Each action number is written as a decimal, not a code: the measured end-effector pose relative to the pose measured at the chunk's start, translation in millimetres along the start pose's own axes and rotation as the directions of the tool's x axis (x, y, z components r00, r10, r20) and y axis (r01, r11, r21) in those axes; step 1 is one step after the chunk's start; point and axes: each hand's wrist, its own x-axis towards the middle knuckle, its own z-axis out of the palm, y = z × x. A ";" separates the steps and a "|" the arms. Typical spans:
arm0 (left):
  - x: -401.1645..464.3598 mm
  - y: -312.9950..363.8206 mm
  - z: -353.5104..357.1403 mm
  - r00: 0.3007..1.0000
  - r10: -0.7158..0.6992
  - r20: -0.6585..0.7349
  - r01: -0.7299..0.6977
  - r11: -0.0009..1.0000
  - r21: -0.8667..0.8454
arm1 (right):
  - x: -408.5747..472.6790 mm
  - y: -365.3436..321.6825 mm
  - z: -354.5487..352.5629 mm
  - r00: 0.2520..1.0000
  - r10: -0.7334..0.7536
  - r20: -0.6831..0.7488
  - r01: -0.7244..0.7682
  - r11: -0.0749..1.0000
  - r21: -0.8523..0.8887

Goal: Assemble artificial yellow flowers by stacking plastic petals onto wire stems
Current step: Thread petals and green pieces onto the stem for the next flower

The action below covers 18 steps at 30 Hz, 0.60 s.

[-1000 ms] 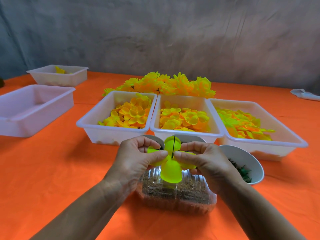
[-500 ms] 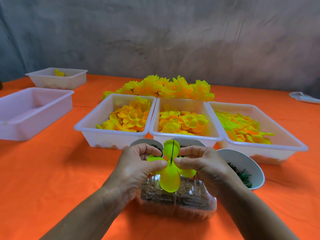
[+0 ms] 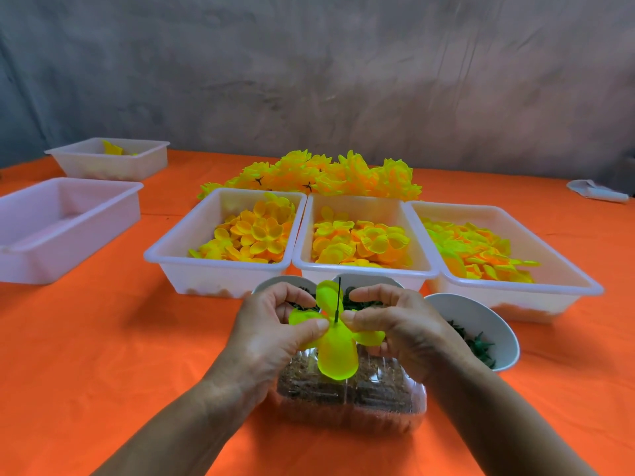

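Compared with the earlier frames, both hands and the petal piece sit slightly lower against the bins, with the near lobe hanging further over the clear container; the grip itself is unchanged.

Head view. Left hand (image 3: 271, 333) and right hand (image 3: 395, 324) meet at the centre of a yellow-green petal piece (image 3: 336, 352). Each hand pinches it narrowly: the thumb presses the top beside the centre, the curled fingers lie behind. A thin dark wire stem (image 3: 338, 300) rises upright through the petal's middle, between the two thumbs. The petal piece is held above a clear plastic container (image 3: 350, 396) filled with brownish material, which stands on the orange tablecloth (image 3: 103, 355).

Behind the hands, two white bowls, the left bowl (image 3: 275, 282) and the middle bowl (image 3: 374, 280), are largely hidden; a third white bowl (image 3: 481, 324) to the right holds dark green pieces.

Further back stand three white bins side by side, touching: the left bin (image 3: 192, 269) and the centre bin (image 3: 360, 273) hold yellow-orange petals, the right bin (image 3: 549, 286) holds yellow-green and orange ones. A heap of finished yellow flowers (image 3: 326, 175) lies just behind them.

At the far left are a large white bin (image 3: 51, 249) and, behind it, a smaller bin (image 3: 113, 163) with a few yellow pieces. A whitish object (image 3: 598, 191) lies at the far right edge.
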 end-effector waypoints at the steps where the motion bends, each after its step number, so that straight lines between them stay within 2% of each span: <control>1: -0.8 -0.2 -0.6 1.000 0.016 -0.019 -0.016 1.000 0.015 | -1.4 0.3 0.0 1.000 -0.023 -0.007 0.023 1.000 -0.010; 4: -4.3 1.0 -1.0 0.989 0.142 -0.036 -0.133 0.972 0.191 | -4.0 0.6 0.7 0.997 -0.075 -0.008 0.074 0.996 -0.058; 7: -8.5 6.6 -1.7 0.942 0.337 0.012 -0.312 0.857 0.409 | -4.0 -0.4 0.8 0.995 -0.101 0.008 0.102 0.988 -0.114; 10: -6.3 9.0 -0.7 0.922 0.380 0.075 -0.376 0.833 0.406 | -2.6 -1.4 -0.2 0.993 -0.112 0.022 0.114 0.986 -0.123; 18: 2.0 -3.2 3.7 0.944 0.328 0.044 -0.326 0.897 0.300 | 5.0 0.6 -1.5 0.996 -0.088 0.031 0.091 0.991 -0.095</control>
